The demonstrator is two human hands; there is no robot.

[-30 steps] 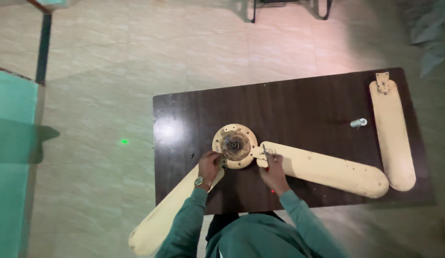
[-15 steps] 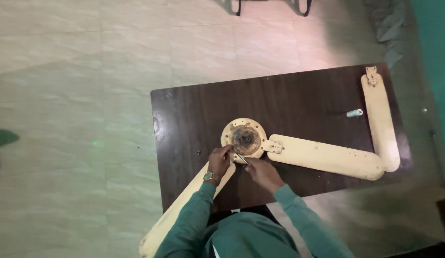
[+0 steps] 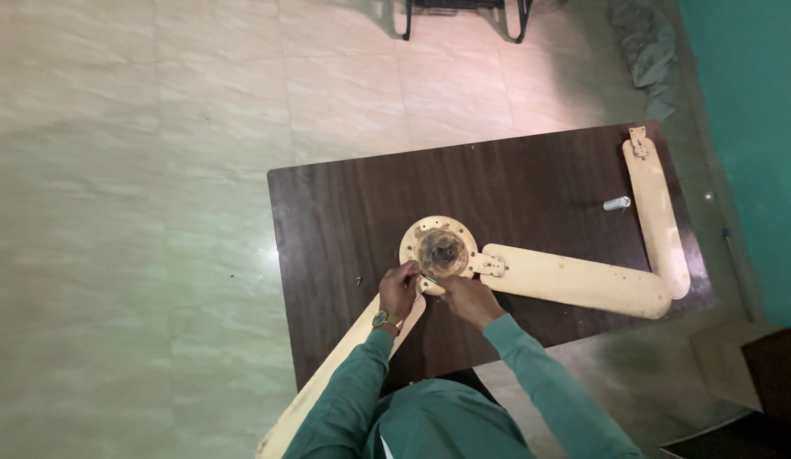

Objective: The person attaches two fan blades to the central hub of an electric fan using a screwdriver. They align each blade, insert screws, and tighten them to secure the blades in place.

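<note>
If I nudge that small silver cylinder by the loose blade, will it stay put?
Probably not. The small silver cylinder lies on its side on the smooth dark table, so it would likely roll. It looks light, so a slight push may carry it against the loose fan blade beside it, which might stop it.

Looks like a plain room used as a makeshift repair spot, home or small workshop, can't tell which. Pale marbled floor tiles, teal painted wall at right, dark wood-grain table in the middle with cream ceiling fan blades and a round fan hub on it. Black metal chair legs at the far edge, grey cloth heaped by the wall.
</note>
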